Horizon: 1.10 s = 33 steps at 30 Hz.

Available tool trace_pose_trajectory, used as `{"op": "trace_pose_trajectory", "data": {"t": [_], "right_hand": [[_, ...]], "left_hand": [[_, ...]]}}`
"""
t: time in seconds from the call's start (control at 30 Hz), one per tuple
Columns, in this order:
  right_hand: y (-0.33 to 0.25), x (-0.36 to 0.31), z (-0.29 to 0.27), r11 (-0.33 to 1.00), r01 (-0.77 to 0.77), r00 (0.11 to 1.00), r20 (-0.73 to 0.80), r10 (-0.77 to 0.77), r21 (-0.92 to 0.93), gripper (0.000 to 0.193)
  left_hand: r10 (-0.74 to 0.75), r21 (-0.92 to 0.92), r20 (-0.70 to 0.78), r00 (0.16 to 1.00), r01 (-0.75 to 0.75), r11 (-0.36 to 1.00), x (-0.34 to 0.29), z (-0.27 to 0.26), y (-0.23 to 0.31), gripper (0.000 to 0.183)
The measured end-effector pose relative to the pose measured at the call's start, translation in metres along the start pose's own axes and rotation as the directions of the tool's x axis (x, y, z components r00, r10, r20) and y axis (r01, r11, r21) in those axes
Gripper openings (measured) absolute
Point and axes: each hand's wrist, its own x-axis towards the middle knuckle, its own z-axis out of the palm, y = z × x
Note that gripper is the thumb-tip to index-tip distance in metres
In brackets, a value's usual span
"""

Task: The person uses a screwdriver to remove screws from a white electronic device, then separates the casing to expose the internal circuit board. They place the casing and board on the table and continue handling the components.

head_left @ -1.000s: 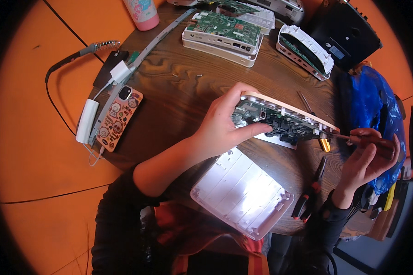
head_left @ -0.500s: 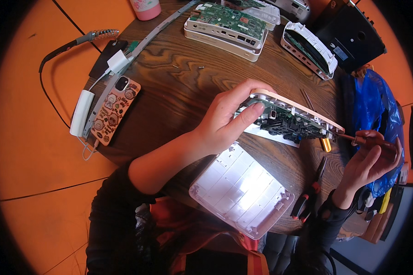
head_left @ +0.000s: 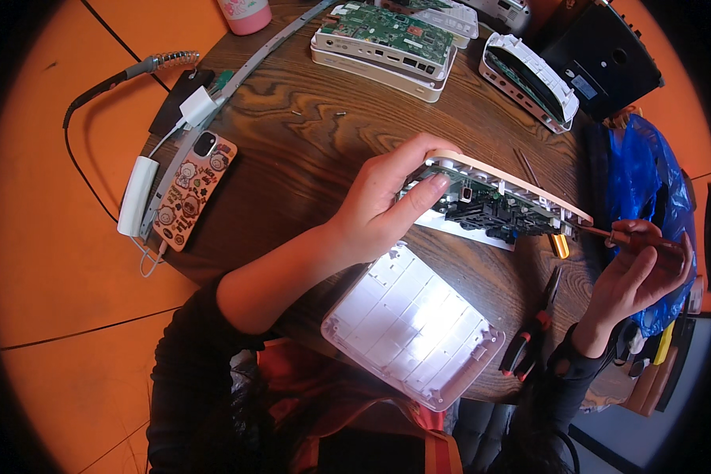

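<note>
My left hand (head_left: pixel 391 189) grips one end of an opened set-top box (head_left: pixel 521 193), its thumb on the green circuit board and its fingers behind the casing. The box is tilted up on edge, with the board and black parts showing. At its right end, my right hand (head_left: pixel 636 272) is closed round a screwdriver (head_left: pixel 620 236), whose shaft reaches the corner of the casing. Whether the tip sits in a screw is too small to tell. Below the box lies a white plastic cover (head_left: pixel 415 324), inner side up, at the near table edge.
Red-handled pliers (head_left: pixel 525 344) lie right of the cover. Other opened boxes (head_left: pixel 387 47) stand at the back, near a black case (head_left: pixel 600 59). A blue plastic bag (head_left: pixel 648 189) is at the right. A phone (head_left: pixel 193 193) with a cable and a soldering iron (head_left: pixel 122 77) are at the left.
The whole view has shifted slightly. Both hands keep their hold on the box and the screwdriver, with hardly any visible movement.
</note>
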Motion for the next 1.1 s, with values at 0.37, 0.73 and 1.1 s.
{"op": "trace_pose_trajectory", "data": {"t": [0.37,0.73,1.1], "right_hand": [[-0.0016,0.0,-0.0004,1.0,-0.019,1.0,0.017,0.018,0.014,0.041],[0.0007,-0.0002,-0.004,1.0,-0.016,1.0,-0.001,0.016,-0.014,0.041],[0.0024,0.0,-0.0074,1.0,-0.022,1.0,0.014,0.022,0.012,0.04]], "left_hand": [[0.032,-0.012,-0.035,0.999,-0.033,0.999,0.002,0.0029,-0.0034,0.022],[0.094,-0.002,0.078,0.993,-0.094,0.996,0.0022,-0.0007,-0.0028,0.028],[0.141,0.001,0.09,0.986,-0.142,0.99,0.0036,-0.0009,-0.0055,0.027]]}}
